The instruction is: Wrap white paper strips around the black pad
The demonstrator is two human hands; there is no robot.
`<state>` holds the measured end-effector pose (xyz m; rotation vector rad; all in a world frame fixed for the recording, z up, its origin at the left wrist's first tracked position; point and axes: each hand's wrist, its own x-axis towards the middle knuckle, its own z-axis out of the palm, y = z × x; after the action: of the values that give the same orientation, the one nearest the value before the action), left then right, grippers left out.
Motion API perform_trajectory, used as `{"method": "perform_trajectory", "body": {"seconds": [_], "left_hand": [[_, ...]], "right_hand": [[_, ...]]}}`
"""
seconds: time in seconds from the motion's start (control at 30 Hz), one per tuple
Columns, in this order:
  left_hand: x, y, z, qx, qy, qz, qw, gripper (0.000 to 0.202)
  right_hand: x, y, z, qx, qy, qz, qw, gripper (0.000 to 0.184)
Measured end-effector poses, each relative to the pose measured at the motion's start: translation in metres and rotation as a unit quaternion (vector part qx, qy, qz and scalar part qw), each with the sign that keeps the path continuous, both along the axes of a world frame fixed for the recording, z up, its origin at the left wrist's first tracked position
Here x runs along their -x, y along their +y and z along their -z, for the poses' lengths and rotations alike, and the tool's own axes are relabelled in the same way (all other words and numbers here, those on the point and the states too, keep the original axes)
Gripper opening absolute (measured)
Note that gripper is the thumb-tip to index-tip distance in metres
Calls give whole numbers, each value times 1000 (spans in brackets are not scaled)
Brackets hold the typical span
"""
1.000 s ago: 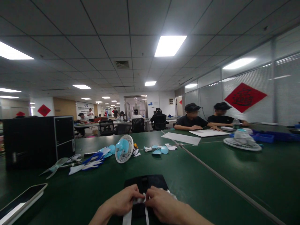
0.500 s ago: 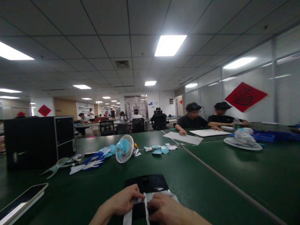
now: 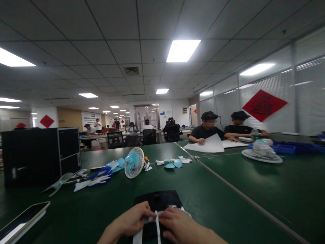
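At the bottom middle, my left hand (image 3: 134,221) and my right hand (image 3: 177,223) meet over a flat black object (image 3: 157,200) on the green table (image 3: 228,210). Both hands pinch a white strip (image 3: 157,223) that runs down toward me across the black object. The left fingers curl around the strip's left part. The right fingers press on it from the right. What the black object is I cannot make out.
A phone (image 3: 22,220) lies at the near left. A black computer case (image 3: 40,154) stands at the left. A small white and blue fan (image 3: 134,162) and loose fan parts (image 3: 91,174) lie mid-table. Two people (image 3: 223,127) handle paper at the far right, next to a white fan grille (image 3: 261,156).
My hands stay on the white strip, with the right hand shifted slightly. A person at the far table has lifted a sheet of paper.
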<state>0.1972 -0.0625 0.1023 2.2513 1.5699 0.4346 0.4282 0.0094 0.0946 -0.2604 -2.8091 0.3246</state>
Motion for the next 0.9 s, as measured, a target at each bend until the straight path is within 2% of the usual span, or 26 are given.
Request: {"method": "perform_trajectory", "body": {"seconds": [0.3, 0.47, 0.63, 0.9], "left_hand": [[4, -2, -2, 9, 2, -17, 1000, 38], [10, -4, -6, 23, -11, -29, 999, 42], [18, -3, -6, 24, -6, -54, 998, 36], [22, -3, -6, 69, -4, -115, 991, 23]], "right_hand": [[-6, 8, -11, 22, -3, 32, 999, 29], [-11, 25, -16, 30, -15, 91, 995, 27], [-18, 49, -10, 35, -27, 141, 989, 18], [-22, 65, -4, 93, -42, 134, 986, 16]]}}
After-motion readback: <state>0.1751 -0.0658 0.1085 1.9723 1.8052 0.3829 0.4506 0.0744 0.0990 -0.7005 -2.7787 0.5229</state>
